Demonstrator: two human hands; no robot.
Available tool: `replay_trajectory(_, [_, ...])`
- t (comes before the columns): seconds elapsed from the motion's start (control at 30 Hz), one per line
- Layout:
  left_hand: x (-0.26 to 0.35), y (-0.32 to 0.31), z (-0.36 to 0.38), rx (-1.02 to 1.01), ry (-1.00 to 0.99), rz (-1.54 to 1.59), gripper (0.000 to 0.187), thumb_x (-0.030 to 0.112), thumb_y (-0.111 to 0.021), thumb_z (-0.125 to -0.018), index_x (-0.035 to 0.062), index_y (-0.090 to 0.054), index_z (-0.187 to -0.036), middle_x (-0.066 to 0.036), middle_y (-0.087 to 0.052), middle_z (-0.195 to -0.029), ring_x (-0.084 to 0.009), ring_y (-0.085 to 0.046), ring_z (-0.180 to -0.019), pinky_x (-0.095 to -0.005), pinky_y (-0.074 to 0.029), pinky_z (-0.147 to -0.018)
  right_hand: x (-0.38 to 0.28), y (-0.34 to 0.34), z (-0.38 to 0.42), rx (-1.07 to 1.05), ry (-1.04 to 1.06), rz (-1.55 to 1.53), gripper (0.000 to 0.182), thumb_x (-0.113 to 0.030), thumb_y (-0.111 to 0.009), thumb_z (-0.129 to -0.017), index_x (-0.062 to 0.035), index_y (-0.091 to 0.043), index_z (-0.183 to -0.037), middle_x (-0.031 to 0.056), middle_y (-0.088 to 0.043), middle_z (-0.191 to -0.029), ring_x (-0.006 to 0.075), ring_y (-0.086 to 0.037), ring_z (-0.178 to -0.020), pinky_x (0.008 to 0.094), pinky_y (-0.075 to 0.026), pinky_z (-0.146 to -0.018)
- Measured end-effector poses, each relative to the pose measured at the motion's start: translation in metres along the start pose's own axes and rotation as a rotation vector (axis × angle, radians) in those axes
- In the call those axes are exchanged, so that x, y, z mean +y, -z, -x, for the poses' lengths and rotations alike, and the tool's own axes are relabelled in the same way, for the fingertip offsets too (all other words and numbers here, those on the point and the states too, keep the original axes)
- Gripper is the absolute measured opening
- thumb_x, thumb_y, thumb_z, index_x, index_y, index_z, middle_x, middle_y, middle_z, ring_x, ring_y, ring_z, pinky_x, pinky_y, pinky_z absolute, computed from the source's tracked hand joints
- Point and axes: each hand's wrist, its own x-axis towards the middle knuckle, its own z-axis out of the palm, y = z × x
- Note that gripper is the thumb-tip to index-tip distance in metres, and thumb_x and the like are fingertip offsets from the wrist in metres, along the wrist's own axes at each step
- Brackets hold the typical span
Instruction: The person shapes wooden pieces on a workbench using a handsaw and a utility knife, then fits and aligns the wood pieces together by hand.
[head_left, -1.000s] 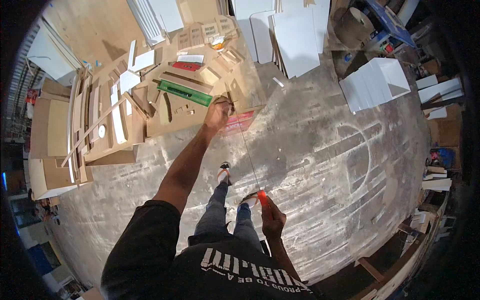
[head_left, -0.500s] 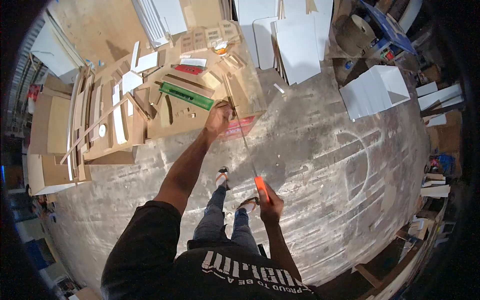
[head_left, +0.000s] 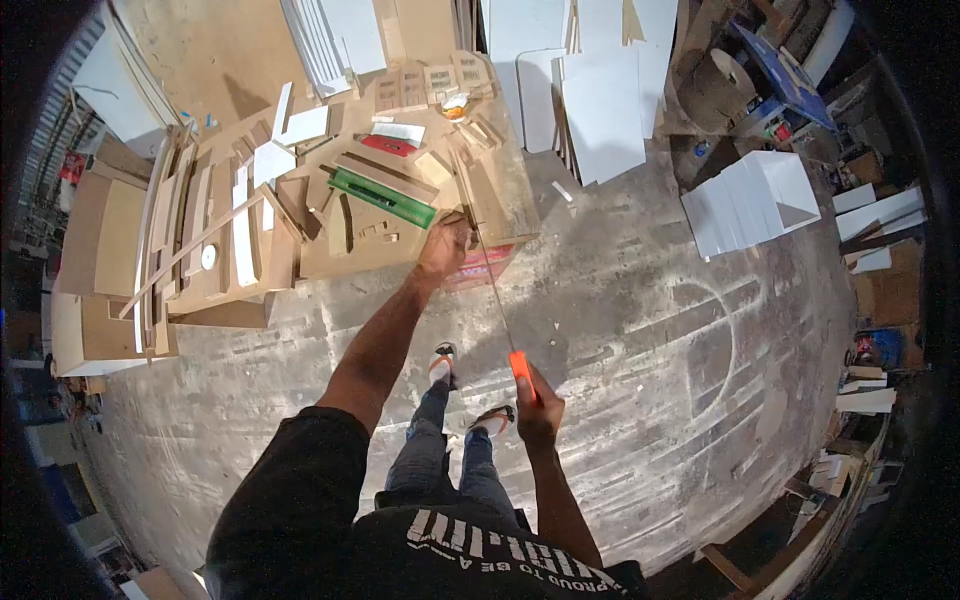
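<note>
Far left, the stacked brown boards (head_left: 110,250) sit where they were. On the cluttered surface (head_left: 330,255), the green level (head_left: 383,197) has not shifted either. Your left hand (head_left: 443,248) still presses closed on the surface's near edge, by the board being cut, arm stretched straight out. The saw (head_left: 497,300) has pushed forward since a second ago: its thin blade runs from that edge back toward you, so the stroke looks mid-travel. Your right hand (head_left: 538,408) is wrapped tight around the orange handle (head_left: 521,370), raised in front of your chest, elbow bent. Farther right, white panels (head_left: 750,195) lie on the floor (head_left: 640,330).
</note>
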Motion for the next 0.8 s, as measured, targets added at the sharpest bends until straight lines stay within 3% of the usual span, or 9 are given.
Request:
replay_trajectory(0.07, [0.001, -0.001, 0.003, 0.012, -0.013, 0.034, 0.007, -0.003, -0.057, -0.072, -0.0005, -0.059, -0.078, -0.018, -0.062, -0.089, -0.0393, -0.059, -0.09, -0.0439, -0.048, -0.081, 0.018, 0.01, 0.037, 0.065, 0.197, -0.01, 0.03, -0.015, -0.058, -0.098, -0.004, -0.066, -0.125, 0.0029, -0.074, -0.101, 0.0015, -0.053, -0.067, 0.0195, -0.041, -0.055])
replay_trajectory(0.1, [0.002, -0.001, 0.002, 0.024, -0.03, 0.027, 0.006, -0.002, -0.057, -0.072, -0.0004, -0.059, -0.077, -0.018, -0.061, -0.088, -0.0391, -0.059, -0.09, -0.0437, -0.048, -0.08, 0.003, 0.016, 0.054, 0.063, 0.215, -0.123, 0.03, -0.013, -0.059, -0.098, -0.0038, -0.065, -0.125, 0.0076, -0.073, -0.11, 0.0018, -0.056, -0.072, 0.0193, -0.043, -0.057])
replay_trajectory(0.2, [-0.001, -0.003, 0.002, 0.017, -0.025, -0.006, 0.006, -0.002, -0.058, -0.07, -0.0003, -0.058, -0.076, -0.018, -0.059, -0.085, -0.0387, -0.059, -0.087, -0.0436, -0.048, -0.075, 0.015, 0.022, 0.053, 0.07, 0.299, 0.15, 0.029, -0.012, -0.057, -0.098, -0.0033, -0.065, -0.125, 0.0044, -0.074, -0.104, 0.0017, -0.054, -0.071, 0.0198, -0.042, -0.057])
replay_trajectory(0.23, [-0.003, -0.003, 0.002, 0.005, -0.016, -0.019, 0.007, -0.002, -0.058, -0.07, -0.0002, -0.057, -0.076, -0.018, -0.059, -0.084, -0.0386, -0.059, -0.086, -0.0437, -0.048, -0.074, -0.001, 0.015, 0.035, 0.034, 0.112, 0.092, 0.029, -0.013, -0.057, -0.099, -0.0025, -0.066, -0.124, 0.0015, -0.073, -0.098, 0.0024, -0.05, -0.067, 0.0206, -0.04, -0.055])
replay_trajectory(0.33, [0.012, 0.004, 0.001, 0.011, -0.005, -0.075, 0.008, -0.003, -0.057, -0.069, 0.0001, -0.057, -0.076, -0.017, -0.058, -0.081, -0.0385, -0.059, -0.082, -0.0448, -0.047, -0.071, -0.014, -0.014, -0.021, -0.017, 0.032, 0.046, 0.03, -0.023, -0.06, -0.098, -0.0035, -0.067, -0.12, 0.0155, -0.073, -0.105, 0.0152, -0.069, -0.086, 0.0287, -0.053, -0.077])
replay_trajectory(0.47, [0.017, 0.005, -0.002, 0.052, -0.038, -0.022, 0.008, -0.005, -0.056, -0.07, -0.0015, -0.057, -0.077, -0.018, -0.059, -0.083, -0.0399, -0.059, -0.082, -0.0457, -0.047, -0.072, 0.036, 0.007, 0.028, 0.082, 0.209, 0.078, 0.03, -0.018, -0.061, -0.098, -0.0012, -0.067, -0.122, -0.0037, -0.066, -0.085, 0.0018, -0.045, -0.062, 0.0209, -0.037, -0.052])
replay_trajectory(0.57, [0.006, -0.003, 0.001, 0.117, -0.048, -0.007, 0.008, -0.005, -0.057, -0.071, -0.0023, -0.057, -0.078, -0.018, -0.06, -0.084, -0.0398, -0.059, -0.084, -0.0455, -0.047, -0.073, 0.024, 0.028, 0.051, 0.067, 0.18, 0.071, 0.03, -0.019, -0.06, -0.098, -0.0009, -0.067, -0.122, -0.0058, -0.06, -0.077, 0.0018, -0.044, -0.061, 0.0208, -0.036, -0.051])
replay_trajectory(0.7, [0.01, -0.001, 0.002, 0.052, -0.042, -0.09, 0.008, -0.003, -0.058, -0.072, -0.0024, -0.058, -0.08, -0.018, -0.062, -0.087, -0.0395, -0.06, -0.086, -0.0438, -0.049, -0.075, 0.012, 0.004, -0.019, 0.032, 0.18, 0.057, 0.03, -0.018, -0.06, -0.098, -0.0017, -0.067, -0.122, -0.0044, -0.064, -0.079, 0.0012, -0.043, -0.059, 0.0205, -0.035, -0.05])
replay_trajectory(0.8, [0.012, 0.001, -0.001, 0.049, -0.045, -0.039, 0.002, -0.002, -0.055, -0.073, -0.0013, -0.056, -0.076, -0.017, -0.061, -0.085, -0.0396, -0.059, -0.088, -0.0443, -0.048, -0.078, 0.022, -0.004, -0.019, 0.037, 0.221, -0.016, 0.03, -0.018, -0.06, -0.098, -0.0028, -0.067, -0.123, -0.0042, -0.064, -0.079, 0.0009, -0.041, -0.058, 0.021, -0.033, -0.049])
